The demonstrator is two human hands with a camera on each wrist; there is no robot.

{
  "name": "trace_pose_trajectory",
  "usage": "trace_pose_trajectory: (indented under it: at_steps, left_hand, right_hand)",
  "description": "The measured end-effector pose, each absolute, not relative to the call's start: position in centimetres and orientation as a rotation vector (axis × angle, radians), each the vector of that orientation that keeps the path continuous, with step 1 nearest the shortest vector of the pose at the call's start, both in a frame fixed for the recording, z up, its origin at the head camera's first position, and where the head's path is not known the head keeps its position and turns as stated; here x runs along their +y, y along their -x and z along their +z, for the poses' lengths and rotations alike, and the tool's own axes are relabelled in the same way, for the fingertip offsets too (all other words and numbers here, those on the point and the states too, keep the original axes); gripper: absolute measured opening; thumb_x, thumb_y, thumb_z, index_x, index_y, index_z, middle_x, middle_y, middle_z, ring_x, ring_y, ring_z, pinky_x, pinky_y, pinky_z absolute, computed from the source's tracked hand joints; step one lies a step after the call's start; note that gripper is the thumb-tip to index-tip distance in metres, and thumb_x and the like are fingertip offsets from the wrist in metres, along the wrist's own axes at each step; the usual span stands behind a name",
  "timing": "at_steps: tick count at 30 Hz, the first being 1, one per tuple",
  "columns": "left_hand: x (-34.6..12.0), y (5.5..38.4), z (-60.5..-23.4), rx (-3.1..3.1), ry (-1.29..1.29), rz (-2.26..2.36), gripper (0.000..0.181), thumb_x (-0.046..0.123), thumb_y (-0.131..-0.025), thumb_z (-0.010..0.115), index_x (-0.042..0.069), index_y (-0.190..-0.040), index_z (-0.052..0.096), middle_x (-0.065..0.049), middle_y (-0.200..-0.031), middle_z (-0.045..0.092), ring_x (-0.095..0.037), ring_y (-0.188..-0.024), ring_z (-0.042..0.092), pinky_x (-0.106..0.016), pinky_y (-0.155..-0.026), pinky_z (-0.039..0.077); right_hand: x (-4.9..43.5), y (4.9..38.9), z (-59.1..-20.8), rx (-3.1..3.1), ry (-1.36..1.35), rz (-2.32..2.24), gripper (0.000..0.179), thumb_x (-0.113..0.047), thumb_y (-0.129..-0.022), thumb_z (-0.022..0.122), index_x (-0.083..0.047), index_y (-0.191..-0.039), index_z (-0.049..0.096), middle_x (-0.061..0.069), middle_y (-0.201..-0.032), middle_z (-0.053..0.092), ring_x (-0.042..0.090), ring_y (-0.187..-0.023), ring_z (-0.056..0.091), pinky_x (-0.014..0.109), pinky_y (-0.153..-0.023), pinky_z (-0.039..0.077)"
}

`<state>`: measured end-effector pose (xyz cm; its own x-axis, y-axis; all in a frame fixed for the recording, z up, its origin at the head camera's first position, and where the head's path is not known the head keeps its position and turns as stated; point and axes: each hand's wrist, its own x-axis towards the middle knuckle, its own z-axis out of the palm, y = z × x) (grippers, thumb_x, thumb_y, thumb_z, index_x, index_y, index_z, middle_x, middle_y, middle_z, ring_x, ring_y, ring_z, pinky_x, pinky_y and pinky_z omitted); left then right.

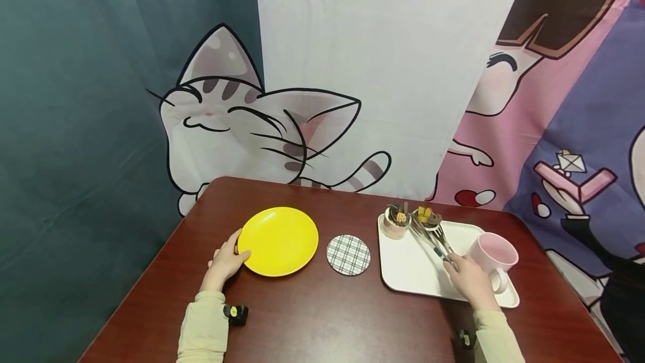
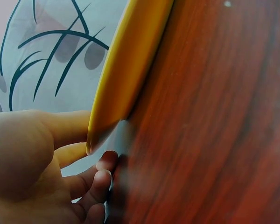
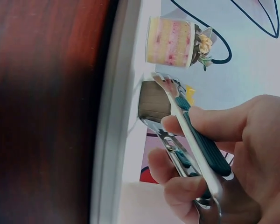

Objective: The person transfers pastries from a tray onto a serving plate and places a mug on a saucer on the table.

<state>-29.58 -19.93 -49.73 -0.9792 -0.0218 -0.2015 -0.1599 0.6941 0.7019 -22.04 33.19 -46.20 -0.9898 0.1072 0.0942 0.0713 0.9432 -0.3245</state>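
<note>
My left hand (image 1: pixel 225 261) pinches the near-left rim of a round yellow plate (image 1: pixel 279 241) on the table, thumb over the edge and index finger beneath. In the left wrist view, the other fingers curl below the rim. Over a white tray (image 1: pixel 408 273), my right hand (image 1: pixel 471 280) holds metal tongs (image 3: pixel 207 149) with dark green grips. The tong ends lie on either side of a small brown cake (image 3: pixel 154 101) with yellow topping. Beside it on the tray stands a layered pink-and-yellow cake cup (image 3: pixel 170 42) topped with a flower-like decoration.
A pink mug (image 1: pixel 496 254) sits at the tray's right side, close to my right hand. Between plate and tray lies a round checked coaster (image 1: pixel 348 255). The brown table (image 1: pixel 322 318) ends against a printed cloth backdrop (image 1: pixel 393 71).
</note>
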Motion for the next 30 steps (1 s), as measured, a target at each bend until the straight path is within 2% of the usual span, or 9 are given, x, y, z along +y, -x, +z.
trace_pose_trajectory:
  at_steps: [8, 15, 23, 30]
  left_hand:
    - [-20.0, 29.8, -49.5, 2.727, 0.134, 1.140, 0.071, 0.029, -0.094, 0.055, 0.011, -0.154, 0.021, -0.022, -0.122, 0.049, -0.043, -0.112, 0.037, -0.056, -0.088, 0.025]
    - [-20.0, 29.6, -49.7, 2.729, 0.141, 1.142, 0.071, 0.029, -0.094, 0.055, 0.011, -0.154, 0.022, -0.021, -0.117, 0.050, -0.040, -0.108, 0.038, -0.054, -0.086, 0.025]
    - [-20.1, 29.5, -49.9, 2.723, 0.143, 1.150, 0.071, 0.029, -0.094, 0.055, 0.011, -0.154, 0.021, -0.024, -0.130, 0.047, -0.044, -0.115, 0.037, -0.057, -0.090, 0.025]
    - [-20.0, 29.6, -49.8, 2.721, 0.145, 1.162, 0.071, 0.029, -0.094, 0.055, 0.011, -0.154, 0.022, -0.021, -0.119, 0.050, -0.041, -0.110, 0.037, -0.055, -0.088, 0.025]
  right_hand:
    - [33.3, 21.2, -46.7, -2.880, 0.140, 0.472, 0.026, -0.016, -0.090, 0.061, 0.001, -0.108, 0.068, 0.027, -0.097, 0.066, 0.048, -0.090, 0.063, 0.055, -0.070, 0.047]
    - [33.3, 20.1, -46.3, -2.763, 0.113, 0.456, 0.021, -0.013, -0.088, 0.062, 0.001, -0.103, 0.069, 0.028, -0.099, 0.067, 0.050, -0.093, 0.062, 0.060, -0.073, 0.045]
    - [32.6, 19.7, -44.6, -2.750, 0.138, 0.443, 0.023, -0.016, -0.089, 0.062, -0.002, -0.106, 0.069, 0.029, -0.097, 0.066, 0.052, -0.090, 0.062, 0.060, -0.068, 0.045]
    - [31.1, 19.7, -42.5, -2.704, 0.104, 0.447, 0.021, -0.016, -0.090, 0.062, -0.004, -0.106, 0.069, 0.023, -0.099, 0.068, 0.048, -0.089, 0.064, 0.057, -0.064, 0.045]
